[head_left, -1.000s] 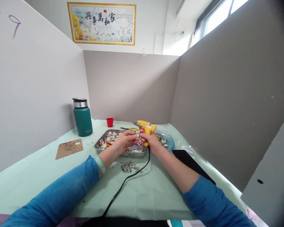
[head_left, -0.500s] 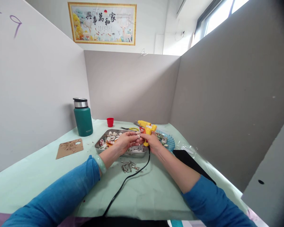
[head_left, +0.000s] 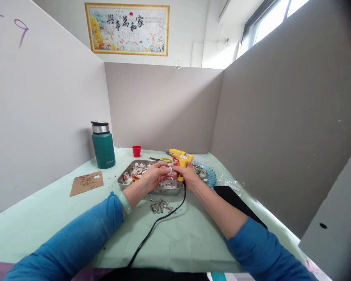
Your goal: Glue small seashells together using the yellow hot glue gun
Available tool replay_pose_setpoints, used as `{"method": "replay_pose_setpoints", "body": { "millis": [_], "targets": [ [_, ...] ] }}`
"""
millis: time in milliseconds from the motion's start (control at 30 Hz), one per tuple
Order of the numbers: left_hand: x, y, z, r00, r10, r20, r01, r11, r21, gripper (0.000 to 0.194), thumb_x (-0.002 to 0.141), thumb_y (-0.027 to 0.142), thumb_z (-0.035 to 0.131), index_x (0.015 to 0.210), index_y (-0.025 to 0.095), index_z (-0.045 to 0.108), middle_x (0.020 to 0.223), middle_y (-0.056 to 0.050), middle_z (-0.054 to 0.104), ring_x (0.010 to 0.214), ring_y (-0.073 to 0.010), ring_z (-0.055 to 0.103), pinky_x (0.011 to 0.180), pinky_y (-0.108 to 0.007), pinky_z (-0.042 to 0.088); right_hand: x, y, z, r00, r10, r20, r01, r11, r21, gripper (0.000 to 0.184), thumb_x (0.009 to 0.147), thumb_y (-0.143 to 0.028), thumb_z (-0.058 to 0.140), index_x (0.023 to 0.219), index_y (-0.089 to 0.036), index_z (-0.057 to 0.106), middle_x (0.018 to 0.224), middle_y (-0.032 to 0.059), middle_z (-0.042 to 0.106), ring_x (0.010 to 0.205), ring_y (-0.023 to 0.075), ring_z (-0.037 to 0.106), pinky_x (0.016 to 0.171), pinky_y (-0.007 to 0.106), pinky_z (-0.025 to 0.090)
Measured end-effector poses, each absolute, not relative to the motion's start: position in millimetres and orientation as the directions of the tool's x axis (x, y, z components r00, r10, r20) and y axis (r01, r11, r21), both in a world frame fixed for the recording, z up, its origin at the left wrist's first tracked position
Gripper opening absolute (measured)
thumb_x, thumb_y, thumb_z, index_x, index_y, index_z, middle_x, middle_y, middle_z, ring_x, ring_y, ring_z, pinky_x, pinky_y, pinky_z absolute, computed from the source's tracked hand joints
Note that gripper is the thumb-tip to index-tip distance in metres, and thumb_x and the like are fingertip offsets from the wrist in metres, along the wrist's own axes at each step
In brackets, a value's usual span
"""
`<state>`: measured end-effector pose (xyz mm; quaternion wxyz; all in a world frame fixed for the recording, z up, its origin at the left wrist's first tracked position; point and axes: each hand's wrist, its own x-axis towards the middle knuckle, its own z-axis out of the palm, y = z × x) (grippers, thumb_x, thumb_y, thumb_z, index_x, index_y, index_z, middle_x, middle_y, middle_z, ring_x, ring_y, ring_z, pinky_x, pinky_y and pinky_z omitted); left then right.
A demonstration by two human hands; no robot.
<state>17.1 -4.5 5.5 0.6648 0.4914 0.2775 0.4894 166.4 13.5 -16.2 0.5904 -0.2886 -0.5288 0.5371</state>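
My right hand (head_left: 188,174) is closed around a yellow hot glue gun (head_left: 183,160), its black cord trailing down over the table. Thumb and fingers of my left hand (head_left: 158,173) pinch a small pale shell piece (head_left: 170,167); its exact shape is too small to make out. The right fingertips meet the left ones at this piece. Both hands are above a metal tray (head_left: 128,186) with shells (head_left: 138,169) in it. Nearer to me lies a pile of metal clips or pins (head_left: 160,206).
A green bottle (head_left: 103,150) and a stained cardboard piece (head_left: 87,183) stand and lie at left. Behind the tray are a red cup (head_left: 136,151) and yellow-handled scissors (head_left: 165,159). At right are a blue plate (head_left: 212,177), a plastic bag (head_left: 231,183) and a black flat item (head_left: 236,205).
Both hands keep their hold with only slight finger movement around the small piece. The whole view has shifted by a tiny amount.
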Motion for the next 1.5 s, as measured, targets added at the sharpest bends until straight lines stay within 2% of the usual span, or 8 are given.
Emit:
{"method": "replay_pose_setpoints", "body": {
  "millis": [200,333,500,667,900,1200,1500],
  "targets": [
    [16,-3,7,0.379,0.922,0.076,-0.364,0.073,0.928,0.026,0.070,0.009,0.070,0.095,0.010,0.060,0.077,-0.008,0.067,0.066,-0.0159,0.066,0.065,-0.029,0.054,166,13,-15,-0.110,0.950,0.291,-0.348,0.238,-0.907,0.025,0.060,-0.026,0.070,0.079,-0.015,0.057,0.046,-0.0044,0.056,0.037,0.0077,0.048,0.040,0.019,0.042],
    [14,-1,7,0.407,0.911,0.061,-0.367,0.102,0.925,0.028,0.069,0.008,0.070,0.095,0.011,0.061,0.077,-0.007,0.067,0.066,-0.0160,0.066,0.064,-0.030,0.055,165,11,-13,-0.081,0.963,0.255,-0.376,0.208,-0.903,0.027,0.058,-0.024,0.071,0.078,-0.015,0.056,0.045,-0.0055,0.054,0.036,0.0062,0.046,0.039,0.017,0.040],
    [12,0,5,0.448,0.892,0.057,-0.349,0.116,0.930,0.030,0.067,0.004,0.071,0.095,0.010,0.061,0.081,-0.009,0.067,0.073,-0.0181,0.067,0.066,-0.028,0.055,163,8,-12,-0.102,0.952,0.289,-0.364,0.235,-0.901,0.026,0.060,-0.025,0.070,0.079,-0.015,0.056,0.045,-0.0056,0.054,0.037,0.0068,0.046,0.040,0.018,0.040],
    [11,1,4,0.443,0.893,0.078,-0.347,0.091,0.933,0.032,0.067,0.006,0.071,0.097,0.011,0.062,0.084,-0.010,0.068,0.072,-0.0171,0.067,0.067,-0.028,0.054,163,10,-15,-0.111,0.939,0.327,-0.345,0.272,-0.898,0.024,0.062,-0.026,0.069,0.080,-0.015,0.056,0.046,-0.0053,0.054,0.038,0.0073,0.046,0.041,0.019,0.041],
    [9,5,0,0.559,0.821,0.115,-0.313,0.081,0.946,0.034,0.066,0.005,0.071,0.098,0.012,0.064,0.088,-0.010,0.069,0.081,-0.0174,0.066,0.072,-0.028,0.053,163,13,-17,-0.122,0.937,0.329,-0.337,0.272,-0.901,0.025,0.062,-0.024,0.068,0.083,-0.016,0.056,0.048,-0.0044,0.056,0.040,0.0081,0.049,0.043,0.020,0.042],
    [8,4,0,0.532,0.835,0.140,-0.353,0.069,0.933,0.039,0.061,-0.005,0.065,0.096,0.012,0.064,0.082,-0.006,0.068,0.075,-0.0156,0.066,0.070,-0.027,0.052,164,11,-16,-0.094,0.951,0.295,-0.336,0.249,-0.908,0.027,0.061,-0.024,0.067,0.084,-0.016,0.056,0.047,-0.0051,0.055,0.038,0.0078,0.047,0.041,0.019,0.039],
    [8,4,0,0.564,0.815,0.133,-0.334,0.078,0.939,0.036,0.063,0.002,0.071,0.096,0.012,0.063,0.084,-0.009,0.069,0.079,-0.0170,0.067,0.074,-0.028,0.051,165,12,-18,-0.126,0.934,0.334,-0.339,0.276,-0.899,0.026,0.061,-0.026,0.068,0.083,-0.017,0.057,0.048,-0.0057,0.054,0.039,0.0074,0.047,0.043,0.019,0.040]
  ]
}}
